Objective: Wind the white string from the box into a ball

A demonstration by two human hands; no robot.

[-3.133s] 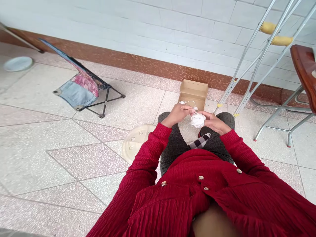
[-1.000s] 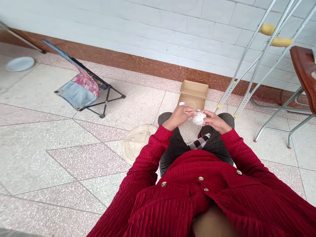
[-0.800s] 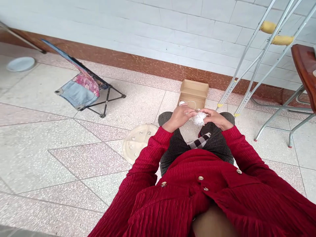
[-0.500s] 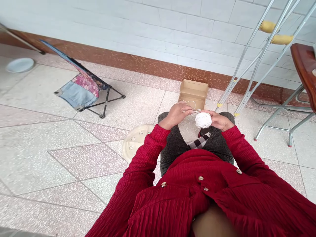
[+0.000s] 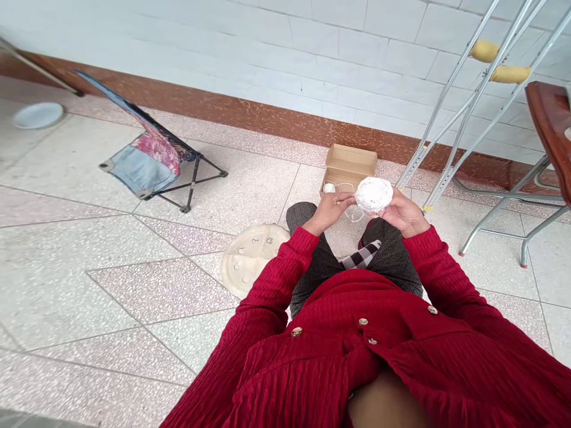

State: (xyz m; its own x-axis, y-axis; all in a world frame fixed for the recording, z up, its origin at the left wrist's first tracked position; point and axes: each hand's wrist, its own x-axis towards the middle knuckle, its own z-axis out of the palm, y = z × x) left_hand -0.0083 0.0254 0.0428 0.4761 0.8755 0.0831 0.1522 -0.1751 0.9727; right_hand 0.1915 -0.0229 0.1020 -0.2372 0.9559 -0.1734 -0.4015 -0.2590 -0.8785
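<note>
A round white crocheted-looking yarn piece (image 5: 375, 195) is held above my knees, its broad face turned up towards me. My right hand (image 5: 407, 215) grips it from the right, with the fingers partly hidden beneath it. At its left edge, my left hand (image 5: 331, 209) is closed in a pinch, seemingly on the white yarn (image 5: 355, 215); a hook, if any, does not show. A loose loop hangs just below the piece. Beyond my left hand, a small ball of white yarn (image 5: 329, 188) sits in an open cardboard box (image 5: 351, 159), with a strand running out.
A folding chair (image 5: 143, 163) stands on the floor at the left, near a pale basin (image 5: 38, 116). A round beige stool (image 5: 250, 255) is by my left leg. Metal crutches (image 5: 464, 113) lean on the wall at the right, beside a brown chair (image 5: 551, 128).
The white piece has tilted, showing its wide round face, and has risen slightly. My left hand has shifted a little right and down, uncovering the yarn ball in the box.
</note>
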